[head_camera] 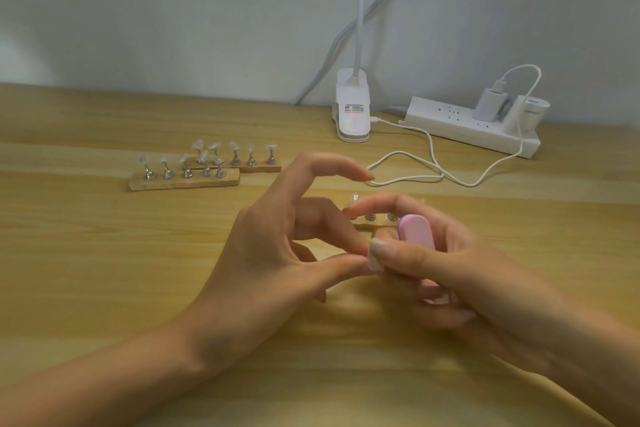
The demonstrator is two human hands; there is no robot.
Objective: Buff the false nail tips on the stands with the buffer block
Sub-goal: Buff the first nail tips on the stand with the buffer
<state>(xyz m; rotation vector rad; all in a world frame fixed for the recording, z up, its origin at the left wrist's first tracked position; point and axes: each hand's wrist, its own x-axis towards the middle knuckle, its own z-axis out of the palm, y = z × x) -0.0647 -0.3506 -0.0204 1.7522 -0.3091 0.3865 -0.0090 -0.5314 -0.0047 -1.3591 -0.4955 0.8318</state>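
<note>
My right hand (460, 274) grips a pink buffer block (417, 230) with a purple edge, thumb on top and fingers curled under it. My left hand (277, 246) pinches a clear false nail tip (374, 259) between thumb and a finger, right against my right thumb. The left index finger arches above, free. Behind my hands lies a wooden stand strip (372, 222), mostly hidden, with several metal holders showing. Two more wooden stand strips (183, 182), (256, 168) lie farther left, each carrying several clear nail tips on metal pegs.
A white clip lamp base (353, 107) stands at the back of the wooden desk (104, 270), its neck rising out of view. A white power strip (471, 126) with a charger sits at the back right. A white cable (433, 163) loops across the desk behind my hands.
</note>
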